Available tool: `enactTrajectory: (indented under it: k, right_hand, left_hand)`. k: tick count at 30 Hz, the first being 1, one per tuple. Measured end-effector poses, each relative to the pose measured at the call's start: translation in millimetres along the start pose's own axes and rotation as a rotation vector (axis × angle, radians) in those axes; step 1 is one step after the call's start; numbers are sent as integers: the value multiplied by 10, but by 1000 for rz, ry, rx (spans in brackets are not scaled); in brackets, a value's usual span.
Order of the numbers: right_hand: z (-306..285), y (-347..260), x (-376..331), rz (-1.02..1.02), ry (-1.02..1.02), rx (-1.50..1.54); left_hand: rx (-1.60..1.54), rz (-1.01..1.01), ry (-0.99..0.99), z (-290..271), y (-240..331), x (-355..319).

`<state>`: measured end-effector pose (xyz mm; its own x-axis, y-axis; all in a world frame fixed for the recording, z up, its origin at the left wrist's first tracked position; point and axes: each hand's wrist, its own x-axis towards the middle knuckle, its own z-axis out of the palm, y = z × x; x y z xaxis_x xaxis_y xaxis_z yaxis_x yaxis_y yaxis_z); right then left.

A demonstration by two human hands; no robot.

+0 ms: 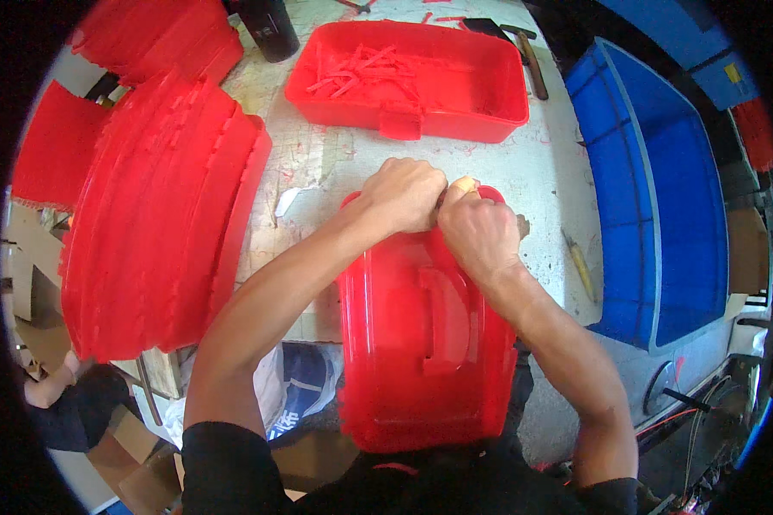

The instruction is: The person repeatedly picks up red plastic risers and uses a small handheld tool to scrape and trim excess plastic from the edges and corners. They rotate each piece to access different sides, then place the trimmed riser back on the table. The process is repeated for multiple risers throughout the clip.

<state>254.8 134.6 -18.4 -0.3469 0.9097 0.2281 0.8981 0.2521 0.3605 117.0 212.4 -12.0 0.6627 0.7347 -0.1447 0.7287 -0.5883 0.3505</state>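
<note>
A red plastic lid with a moulded handle lies lengthwise in front of me, its near end against my body and its far end at the table's edge. My left hand is closed in a fist at the lid's far end; whatever it grips is hidden under the fingers. Beside it my right hand is closed too, at the same far end. A pale yellow, handle-like piece pokes out at the top of that fist; the rest of it is hidden.
Beyond my hands stands a red plastic box with red scrap strips inside. Stacked red plastic parts stand left. At right are a blue crate, a yellow-handled tool and a hammer. Another person's arm shows lower left.
</note>
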Motion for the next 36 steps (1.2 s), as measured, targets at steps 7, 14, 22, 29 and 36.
enactTrajectory:
  k: [7,14,22,29,36]
  right_hand:
    - [60,86,-230,-4,18,130]
    - [82,72,-238,-6,-35,126]
    - [83,134,-208,-63,24,184]
    - [86,139,-161,-116,19,173]
    - [54,181,-148,-128,-42,158]
  left_hand:
    - [29,64,-119,-53,-76,-21]
    - [18,56,-141,-30,-167,25]
    - [-42,-18,-175,-133,-90,-3]
    - [-11,-8,-153,-136,-97,-8]
    - [-38,-30,-191,-167,-78,-17]
